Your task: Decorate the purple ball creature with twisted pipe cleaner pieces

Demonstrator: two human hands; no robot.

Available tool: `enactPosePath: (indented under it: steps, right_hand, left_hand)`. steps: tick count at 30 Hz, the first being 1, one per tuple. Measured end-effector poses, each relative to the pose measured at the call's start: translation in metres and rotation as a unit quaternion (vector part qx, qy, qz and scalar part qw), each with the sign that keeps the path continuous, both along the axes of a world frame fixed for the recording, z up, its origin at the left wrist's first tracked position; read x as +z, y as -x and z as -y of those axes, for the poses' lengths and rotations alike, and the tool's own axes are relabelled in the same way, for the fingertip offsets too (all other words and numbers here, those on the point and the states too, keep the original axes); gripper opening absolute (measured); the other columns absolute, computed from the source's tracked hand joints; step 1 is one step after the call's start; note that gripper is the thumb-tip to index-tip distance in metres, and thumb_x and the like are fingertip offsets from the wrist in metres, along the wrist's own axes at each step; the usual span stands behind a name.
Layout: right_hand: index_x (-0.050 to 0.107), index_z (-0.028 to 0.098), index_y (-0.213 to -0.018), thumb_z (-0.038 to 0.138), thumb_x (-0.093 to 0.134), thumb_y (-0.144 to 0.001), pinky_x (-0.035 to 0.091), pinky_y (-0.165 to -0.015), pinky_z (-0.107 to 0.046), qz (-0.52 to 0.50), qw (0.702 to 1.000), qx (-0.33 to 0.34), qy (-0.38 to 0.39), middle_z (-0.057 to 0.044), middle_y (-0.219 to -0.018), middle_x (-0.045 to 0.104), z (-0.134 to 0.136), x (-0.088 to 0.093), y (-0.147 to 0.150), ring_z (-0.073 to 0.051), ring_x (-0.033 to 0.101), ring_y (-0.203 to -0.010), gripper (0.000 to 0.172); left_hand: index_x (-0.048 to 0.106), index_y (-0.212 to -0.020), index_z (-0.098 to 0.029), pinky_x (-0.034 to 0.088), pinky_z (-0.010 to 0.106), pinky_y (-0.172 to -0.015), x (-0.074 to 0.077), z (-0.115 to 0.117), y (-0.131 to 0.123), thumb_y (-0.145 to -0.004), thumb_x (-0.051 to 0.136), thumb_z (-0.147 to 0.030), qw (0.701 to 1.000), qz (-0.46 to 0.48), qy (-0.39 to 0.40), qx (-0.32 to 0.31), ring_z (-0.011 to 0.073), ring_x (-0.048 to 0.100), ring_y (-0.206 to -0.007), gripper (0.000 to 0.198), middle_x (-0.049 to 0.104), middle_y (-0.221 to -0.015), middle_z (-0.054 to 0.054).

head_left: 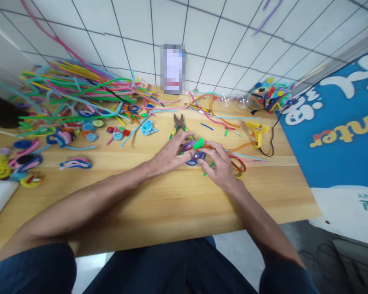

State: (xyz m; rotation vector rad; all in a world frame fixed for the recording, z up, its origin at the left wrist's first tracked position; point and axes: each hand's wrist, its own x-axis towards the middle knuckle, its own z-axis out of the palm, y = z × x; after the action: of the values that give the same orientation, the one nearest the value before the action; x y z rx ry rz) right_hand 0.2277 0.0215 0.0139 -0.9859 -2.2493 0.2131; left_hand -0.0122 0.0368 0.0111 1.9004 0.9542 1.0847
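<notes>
Between my hands, over the middle of the table, is a rounded purple craft piece [196, 155] with a bright green tip and orange and blue strands about it. My left hand [171, 154] grips it from the left, thumb and fingers curved round its side. From the right, my right hand [219, 164] pinches it between thumb and fingers. Fingers hide much of the piece, so its full shape is unclear. Just beyond my left hand lie pliers [179, 121] with green and yellow handles. Red and orange loops [238, 164] lie beside my right hand.
A yellow glue gun [257, 134] with a black cord lies at the right. Many coloured pipe cleaners [88, 87] are heaped at the back left. Finished-looking twisted pieces [76, 163] lie at the left. A blurred phone [173, 69] leans against the tiled wall.
</notes>
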Motion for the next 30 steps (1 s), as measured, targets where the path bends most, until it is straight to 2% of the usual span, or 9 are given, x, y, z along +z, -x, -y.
enactPosePath:
  steps: [2, 4, 7, 12, 16, 19, 23, 30]
  right_hand:
    - [0.067, 0.027, -0.132, 0.027, 0.069, -0.1, 0.058, -0.105, -0.052, -0.013, 1.0, -0.005, -0.011, -0.014, -0.132, 0.066, 0.0, -0.002, 0.001, -0.03, 0.067, -0.124, 0.032]
    - [0.067, 0.027, -0.131, 0.027, 0.07, -0.1, 0.06, -0.103, -0.051, -0.027, 0.999, -0.005, -0.018, -0.013, -0.128, 0.067, 0.0, -0.003, 0.002, -0.029, 0.068, -0.122, 0.032]
    - [0.067, 0.026, -0.131, 0.026, 0.071, -0.099, 0.061, -0.1, -0.049, -0.045, 0.999, -0.009, -0.015, -0.013, -0.127, 0.068, 0.001, -0.006, 0.002, -0.028, 0.069, -0.12, 0.032]
    - [0.067, 0.027, -0.129, 0.028, 0.071, -0.099, 0.062, -0.098, -0.049, -0.057, 0.998, -0.031, -0.011, -0.012, -0.128, 0.069, 0.004, -0.009, 0.005, -0.029, 0.07, -0.119, 0.03]
    - [0.067, 0.026, -0.128, 0.029, 0.071, -0.1, 0.063, -0.097, -0.049, -0.054, 0.997, -0.045, -0.011, -0.013, -0.126, 0.069, 0.006, -0.008, 0.01, -0.028, 0.07, -0.119, 0.028]
    - [0.067, 0.025, -0.127, 0.029, 0.07, -0.1, 0.063, -0.096, -0.049, -0.049, 0.997, -0.053, -0.016, -0.013, -0.125, 0.069, 0.008, -0.006, 0.013, -0.028, 0.07, -0.118, 0.027]
    - [0.068, 0.026, -0.126, 0.029, 0.07, -0.1, 0.063, -0.095, -0.049, -0.044, 0.997, -0.061, -0.016, -0.013, -0.124, 0.069, 0.009, -0.006, 0.015, -0.028, 0.07, -0.117, 0.027]
    - [0.067, 0.026, -0.127, 0.029, 0.07, -0.1, 0.062, -0.097, -0.05, -0.045, 0.997, -0.059, -0.006, -0.012, -0.125, 0.07, 0.008, -0.005, 0.015, -0.029, 0.069, -0.118, 0.028]
  left_hand:
    - [0.049, -0.143, -0.023, 0.055, 0.048, -0.11, -0.006, 0.005, 0.0, -0.095, 0.068, -0.032, 0.996, 0.022, -0.074, 0.045, 0.0311, 0.055, -0.143, 0.053, 0.054, -0.153, 0.018]
    - [0.049, -0.14, -0.024, 0.051, 0.053, -0.116, -0.012, 0.011, -0.001, -0.09, 0.07, -0.025, 0.985, 0.017, -0.155, 0.078, 0.0325, 0.049, -0.149, 0.054, 0.05, -0.157, 0.019]
    - [0.05, -0.134, -0.023, 0.049, 0.056, -0.118, -0.016, 0.016, -0.003, -0.088, 0.069, -0.017, 0.97, -0.008, -0.224, 0.09, 0.032, 0.052, -0.148, 0.05, 0.054, -0.153, 0.018]
    - [0.053, -0.125, -0.022, 0.058, 0.045, -0.104, -0.019, 0.017, -0.005, -0.09, 0.064, -0.014, 0.977, -0.042, -0.198, 0.073, 0.0272, 0.068, -0.128, 0.037, 0.069, -0.132, 0.015]
    - [0.057, -0.114, -0.022, 0.059, 0.038, -0.099, -0.017, 0.014, -0.003, -0.094, 0.061, -0.014, 0.984, -0.033, -0.16, 0.07, 0.0222, 0.072, -0.117, 0.021, 0.074, -0.123, 0.011]
    - [0.058, -0.114, -0.022, 0.058, 0.037, -0.1, -0.014, 0.012, -0.002, -0.097, 0.057, -0.014, 0.985, -0.028, -0.16, 0.063, 0.0211, 0.072, -0.116, 0.019, 0.074, -0.122, 0.011]
    - [0.06, -0.122, -0.021, 0.057, 0.041, -0.106, -0.011, 0.008, 0.001, -0.096, 0.052, -0.009, 0.983, -0.061, -0.17, 0.025, 0.0231, 0.067, -0.125, 0.03, 0.07, -0.13, 0.013]
    - [0.064, -0.118, -0.021, 0.055, 0.042, -0.11, -0.008, 0.003, 0.002, -0.1, 0.049, -0.008, 0.982, -0.08, -0.173, 0.003, 0.0232, 0.064, -0.129, 0.027, 0.067, -0.134, 0.013]
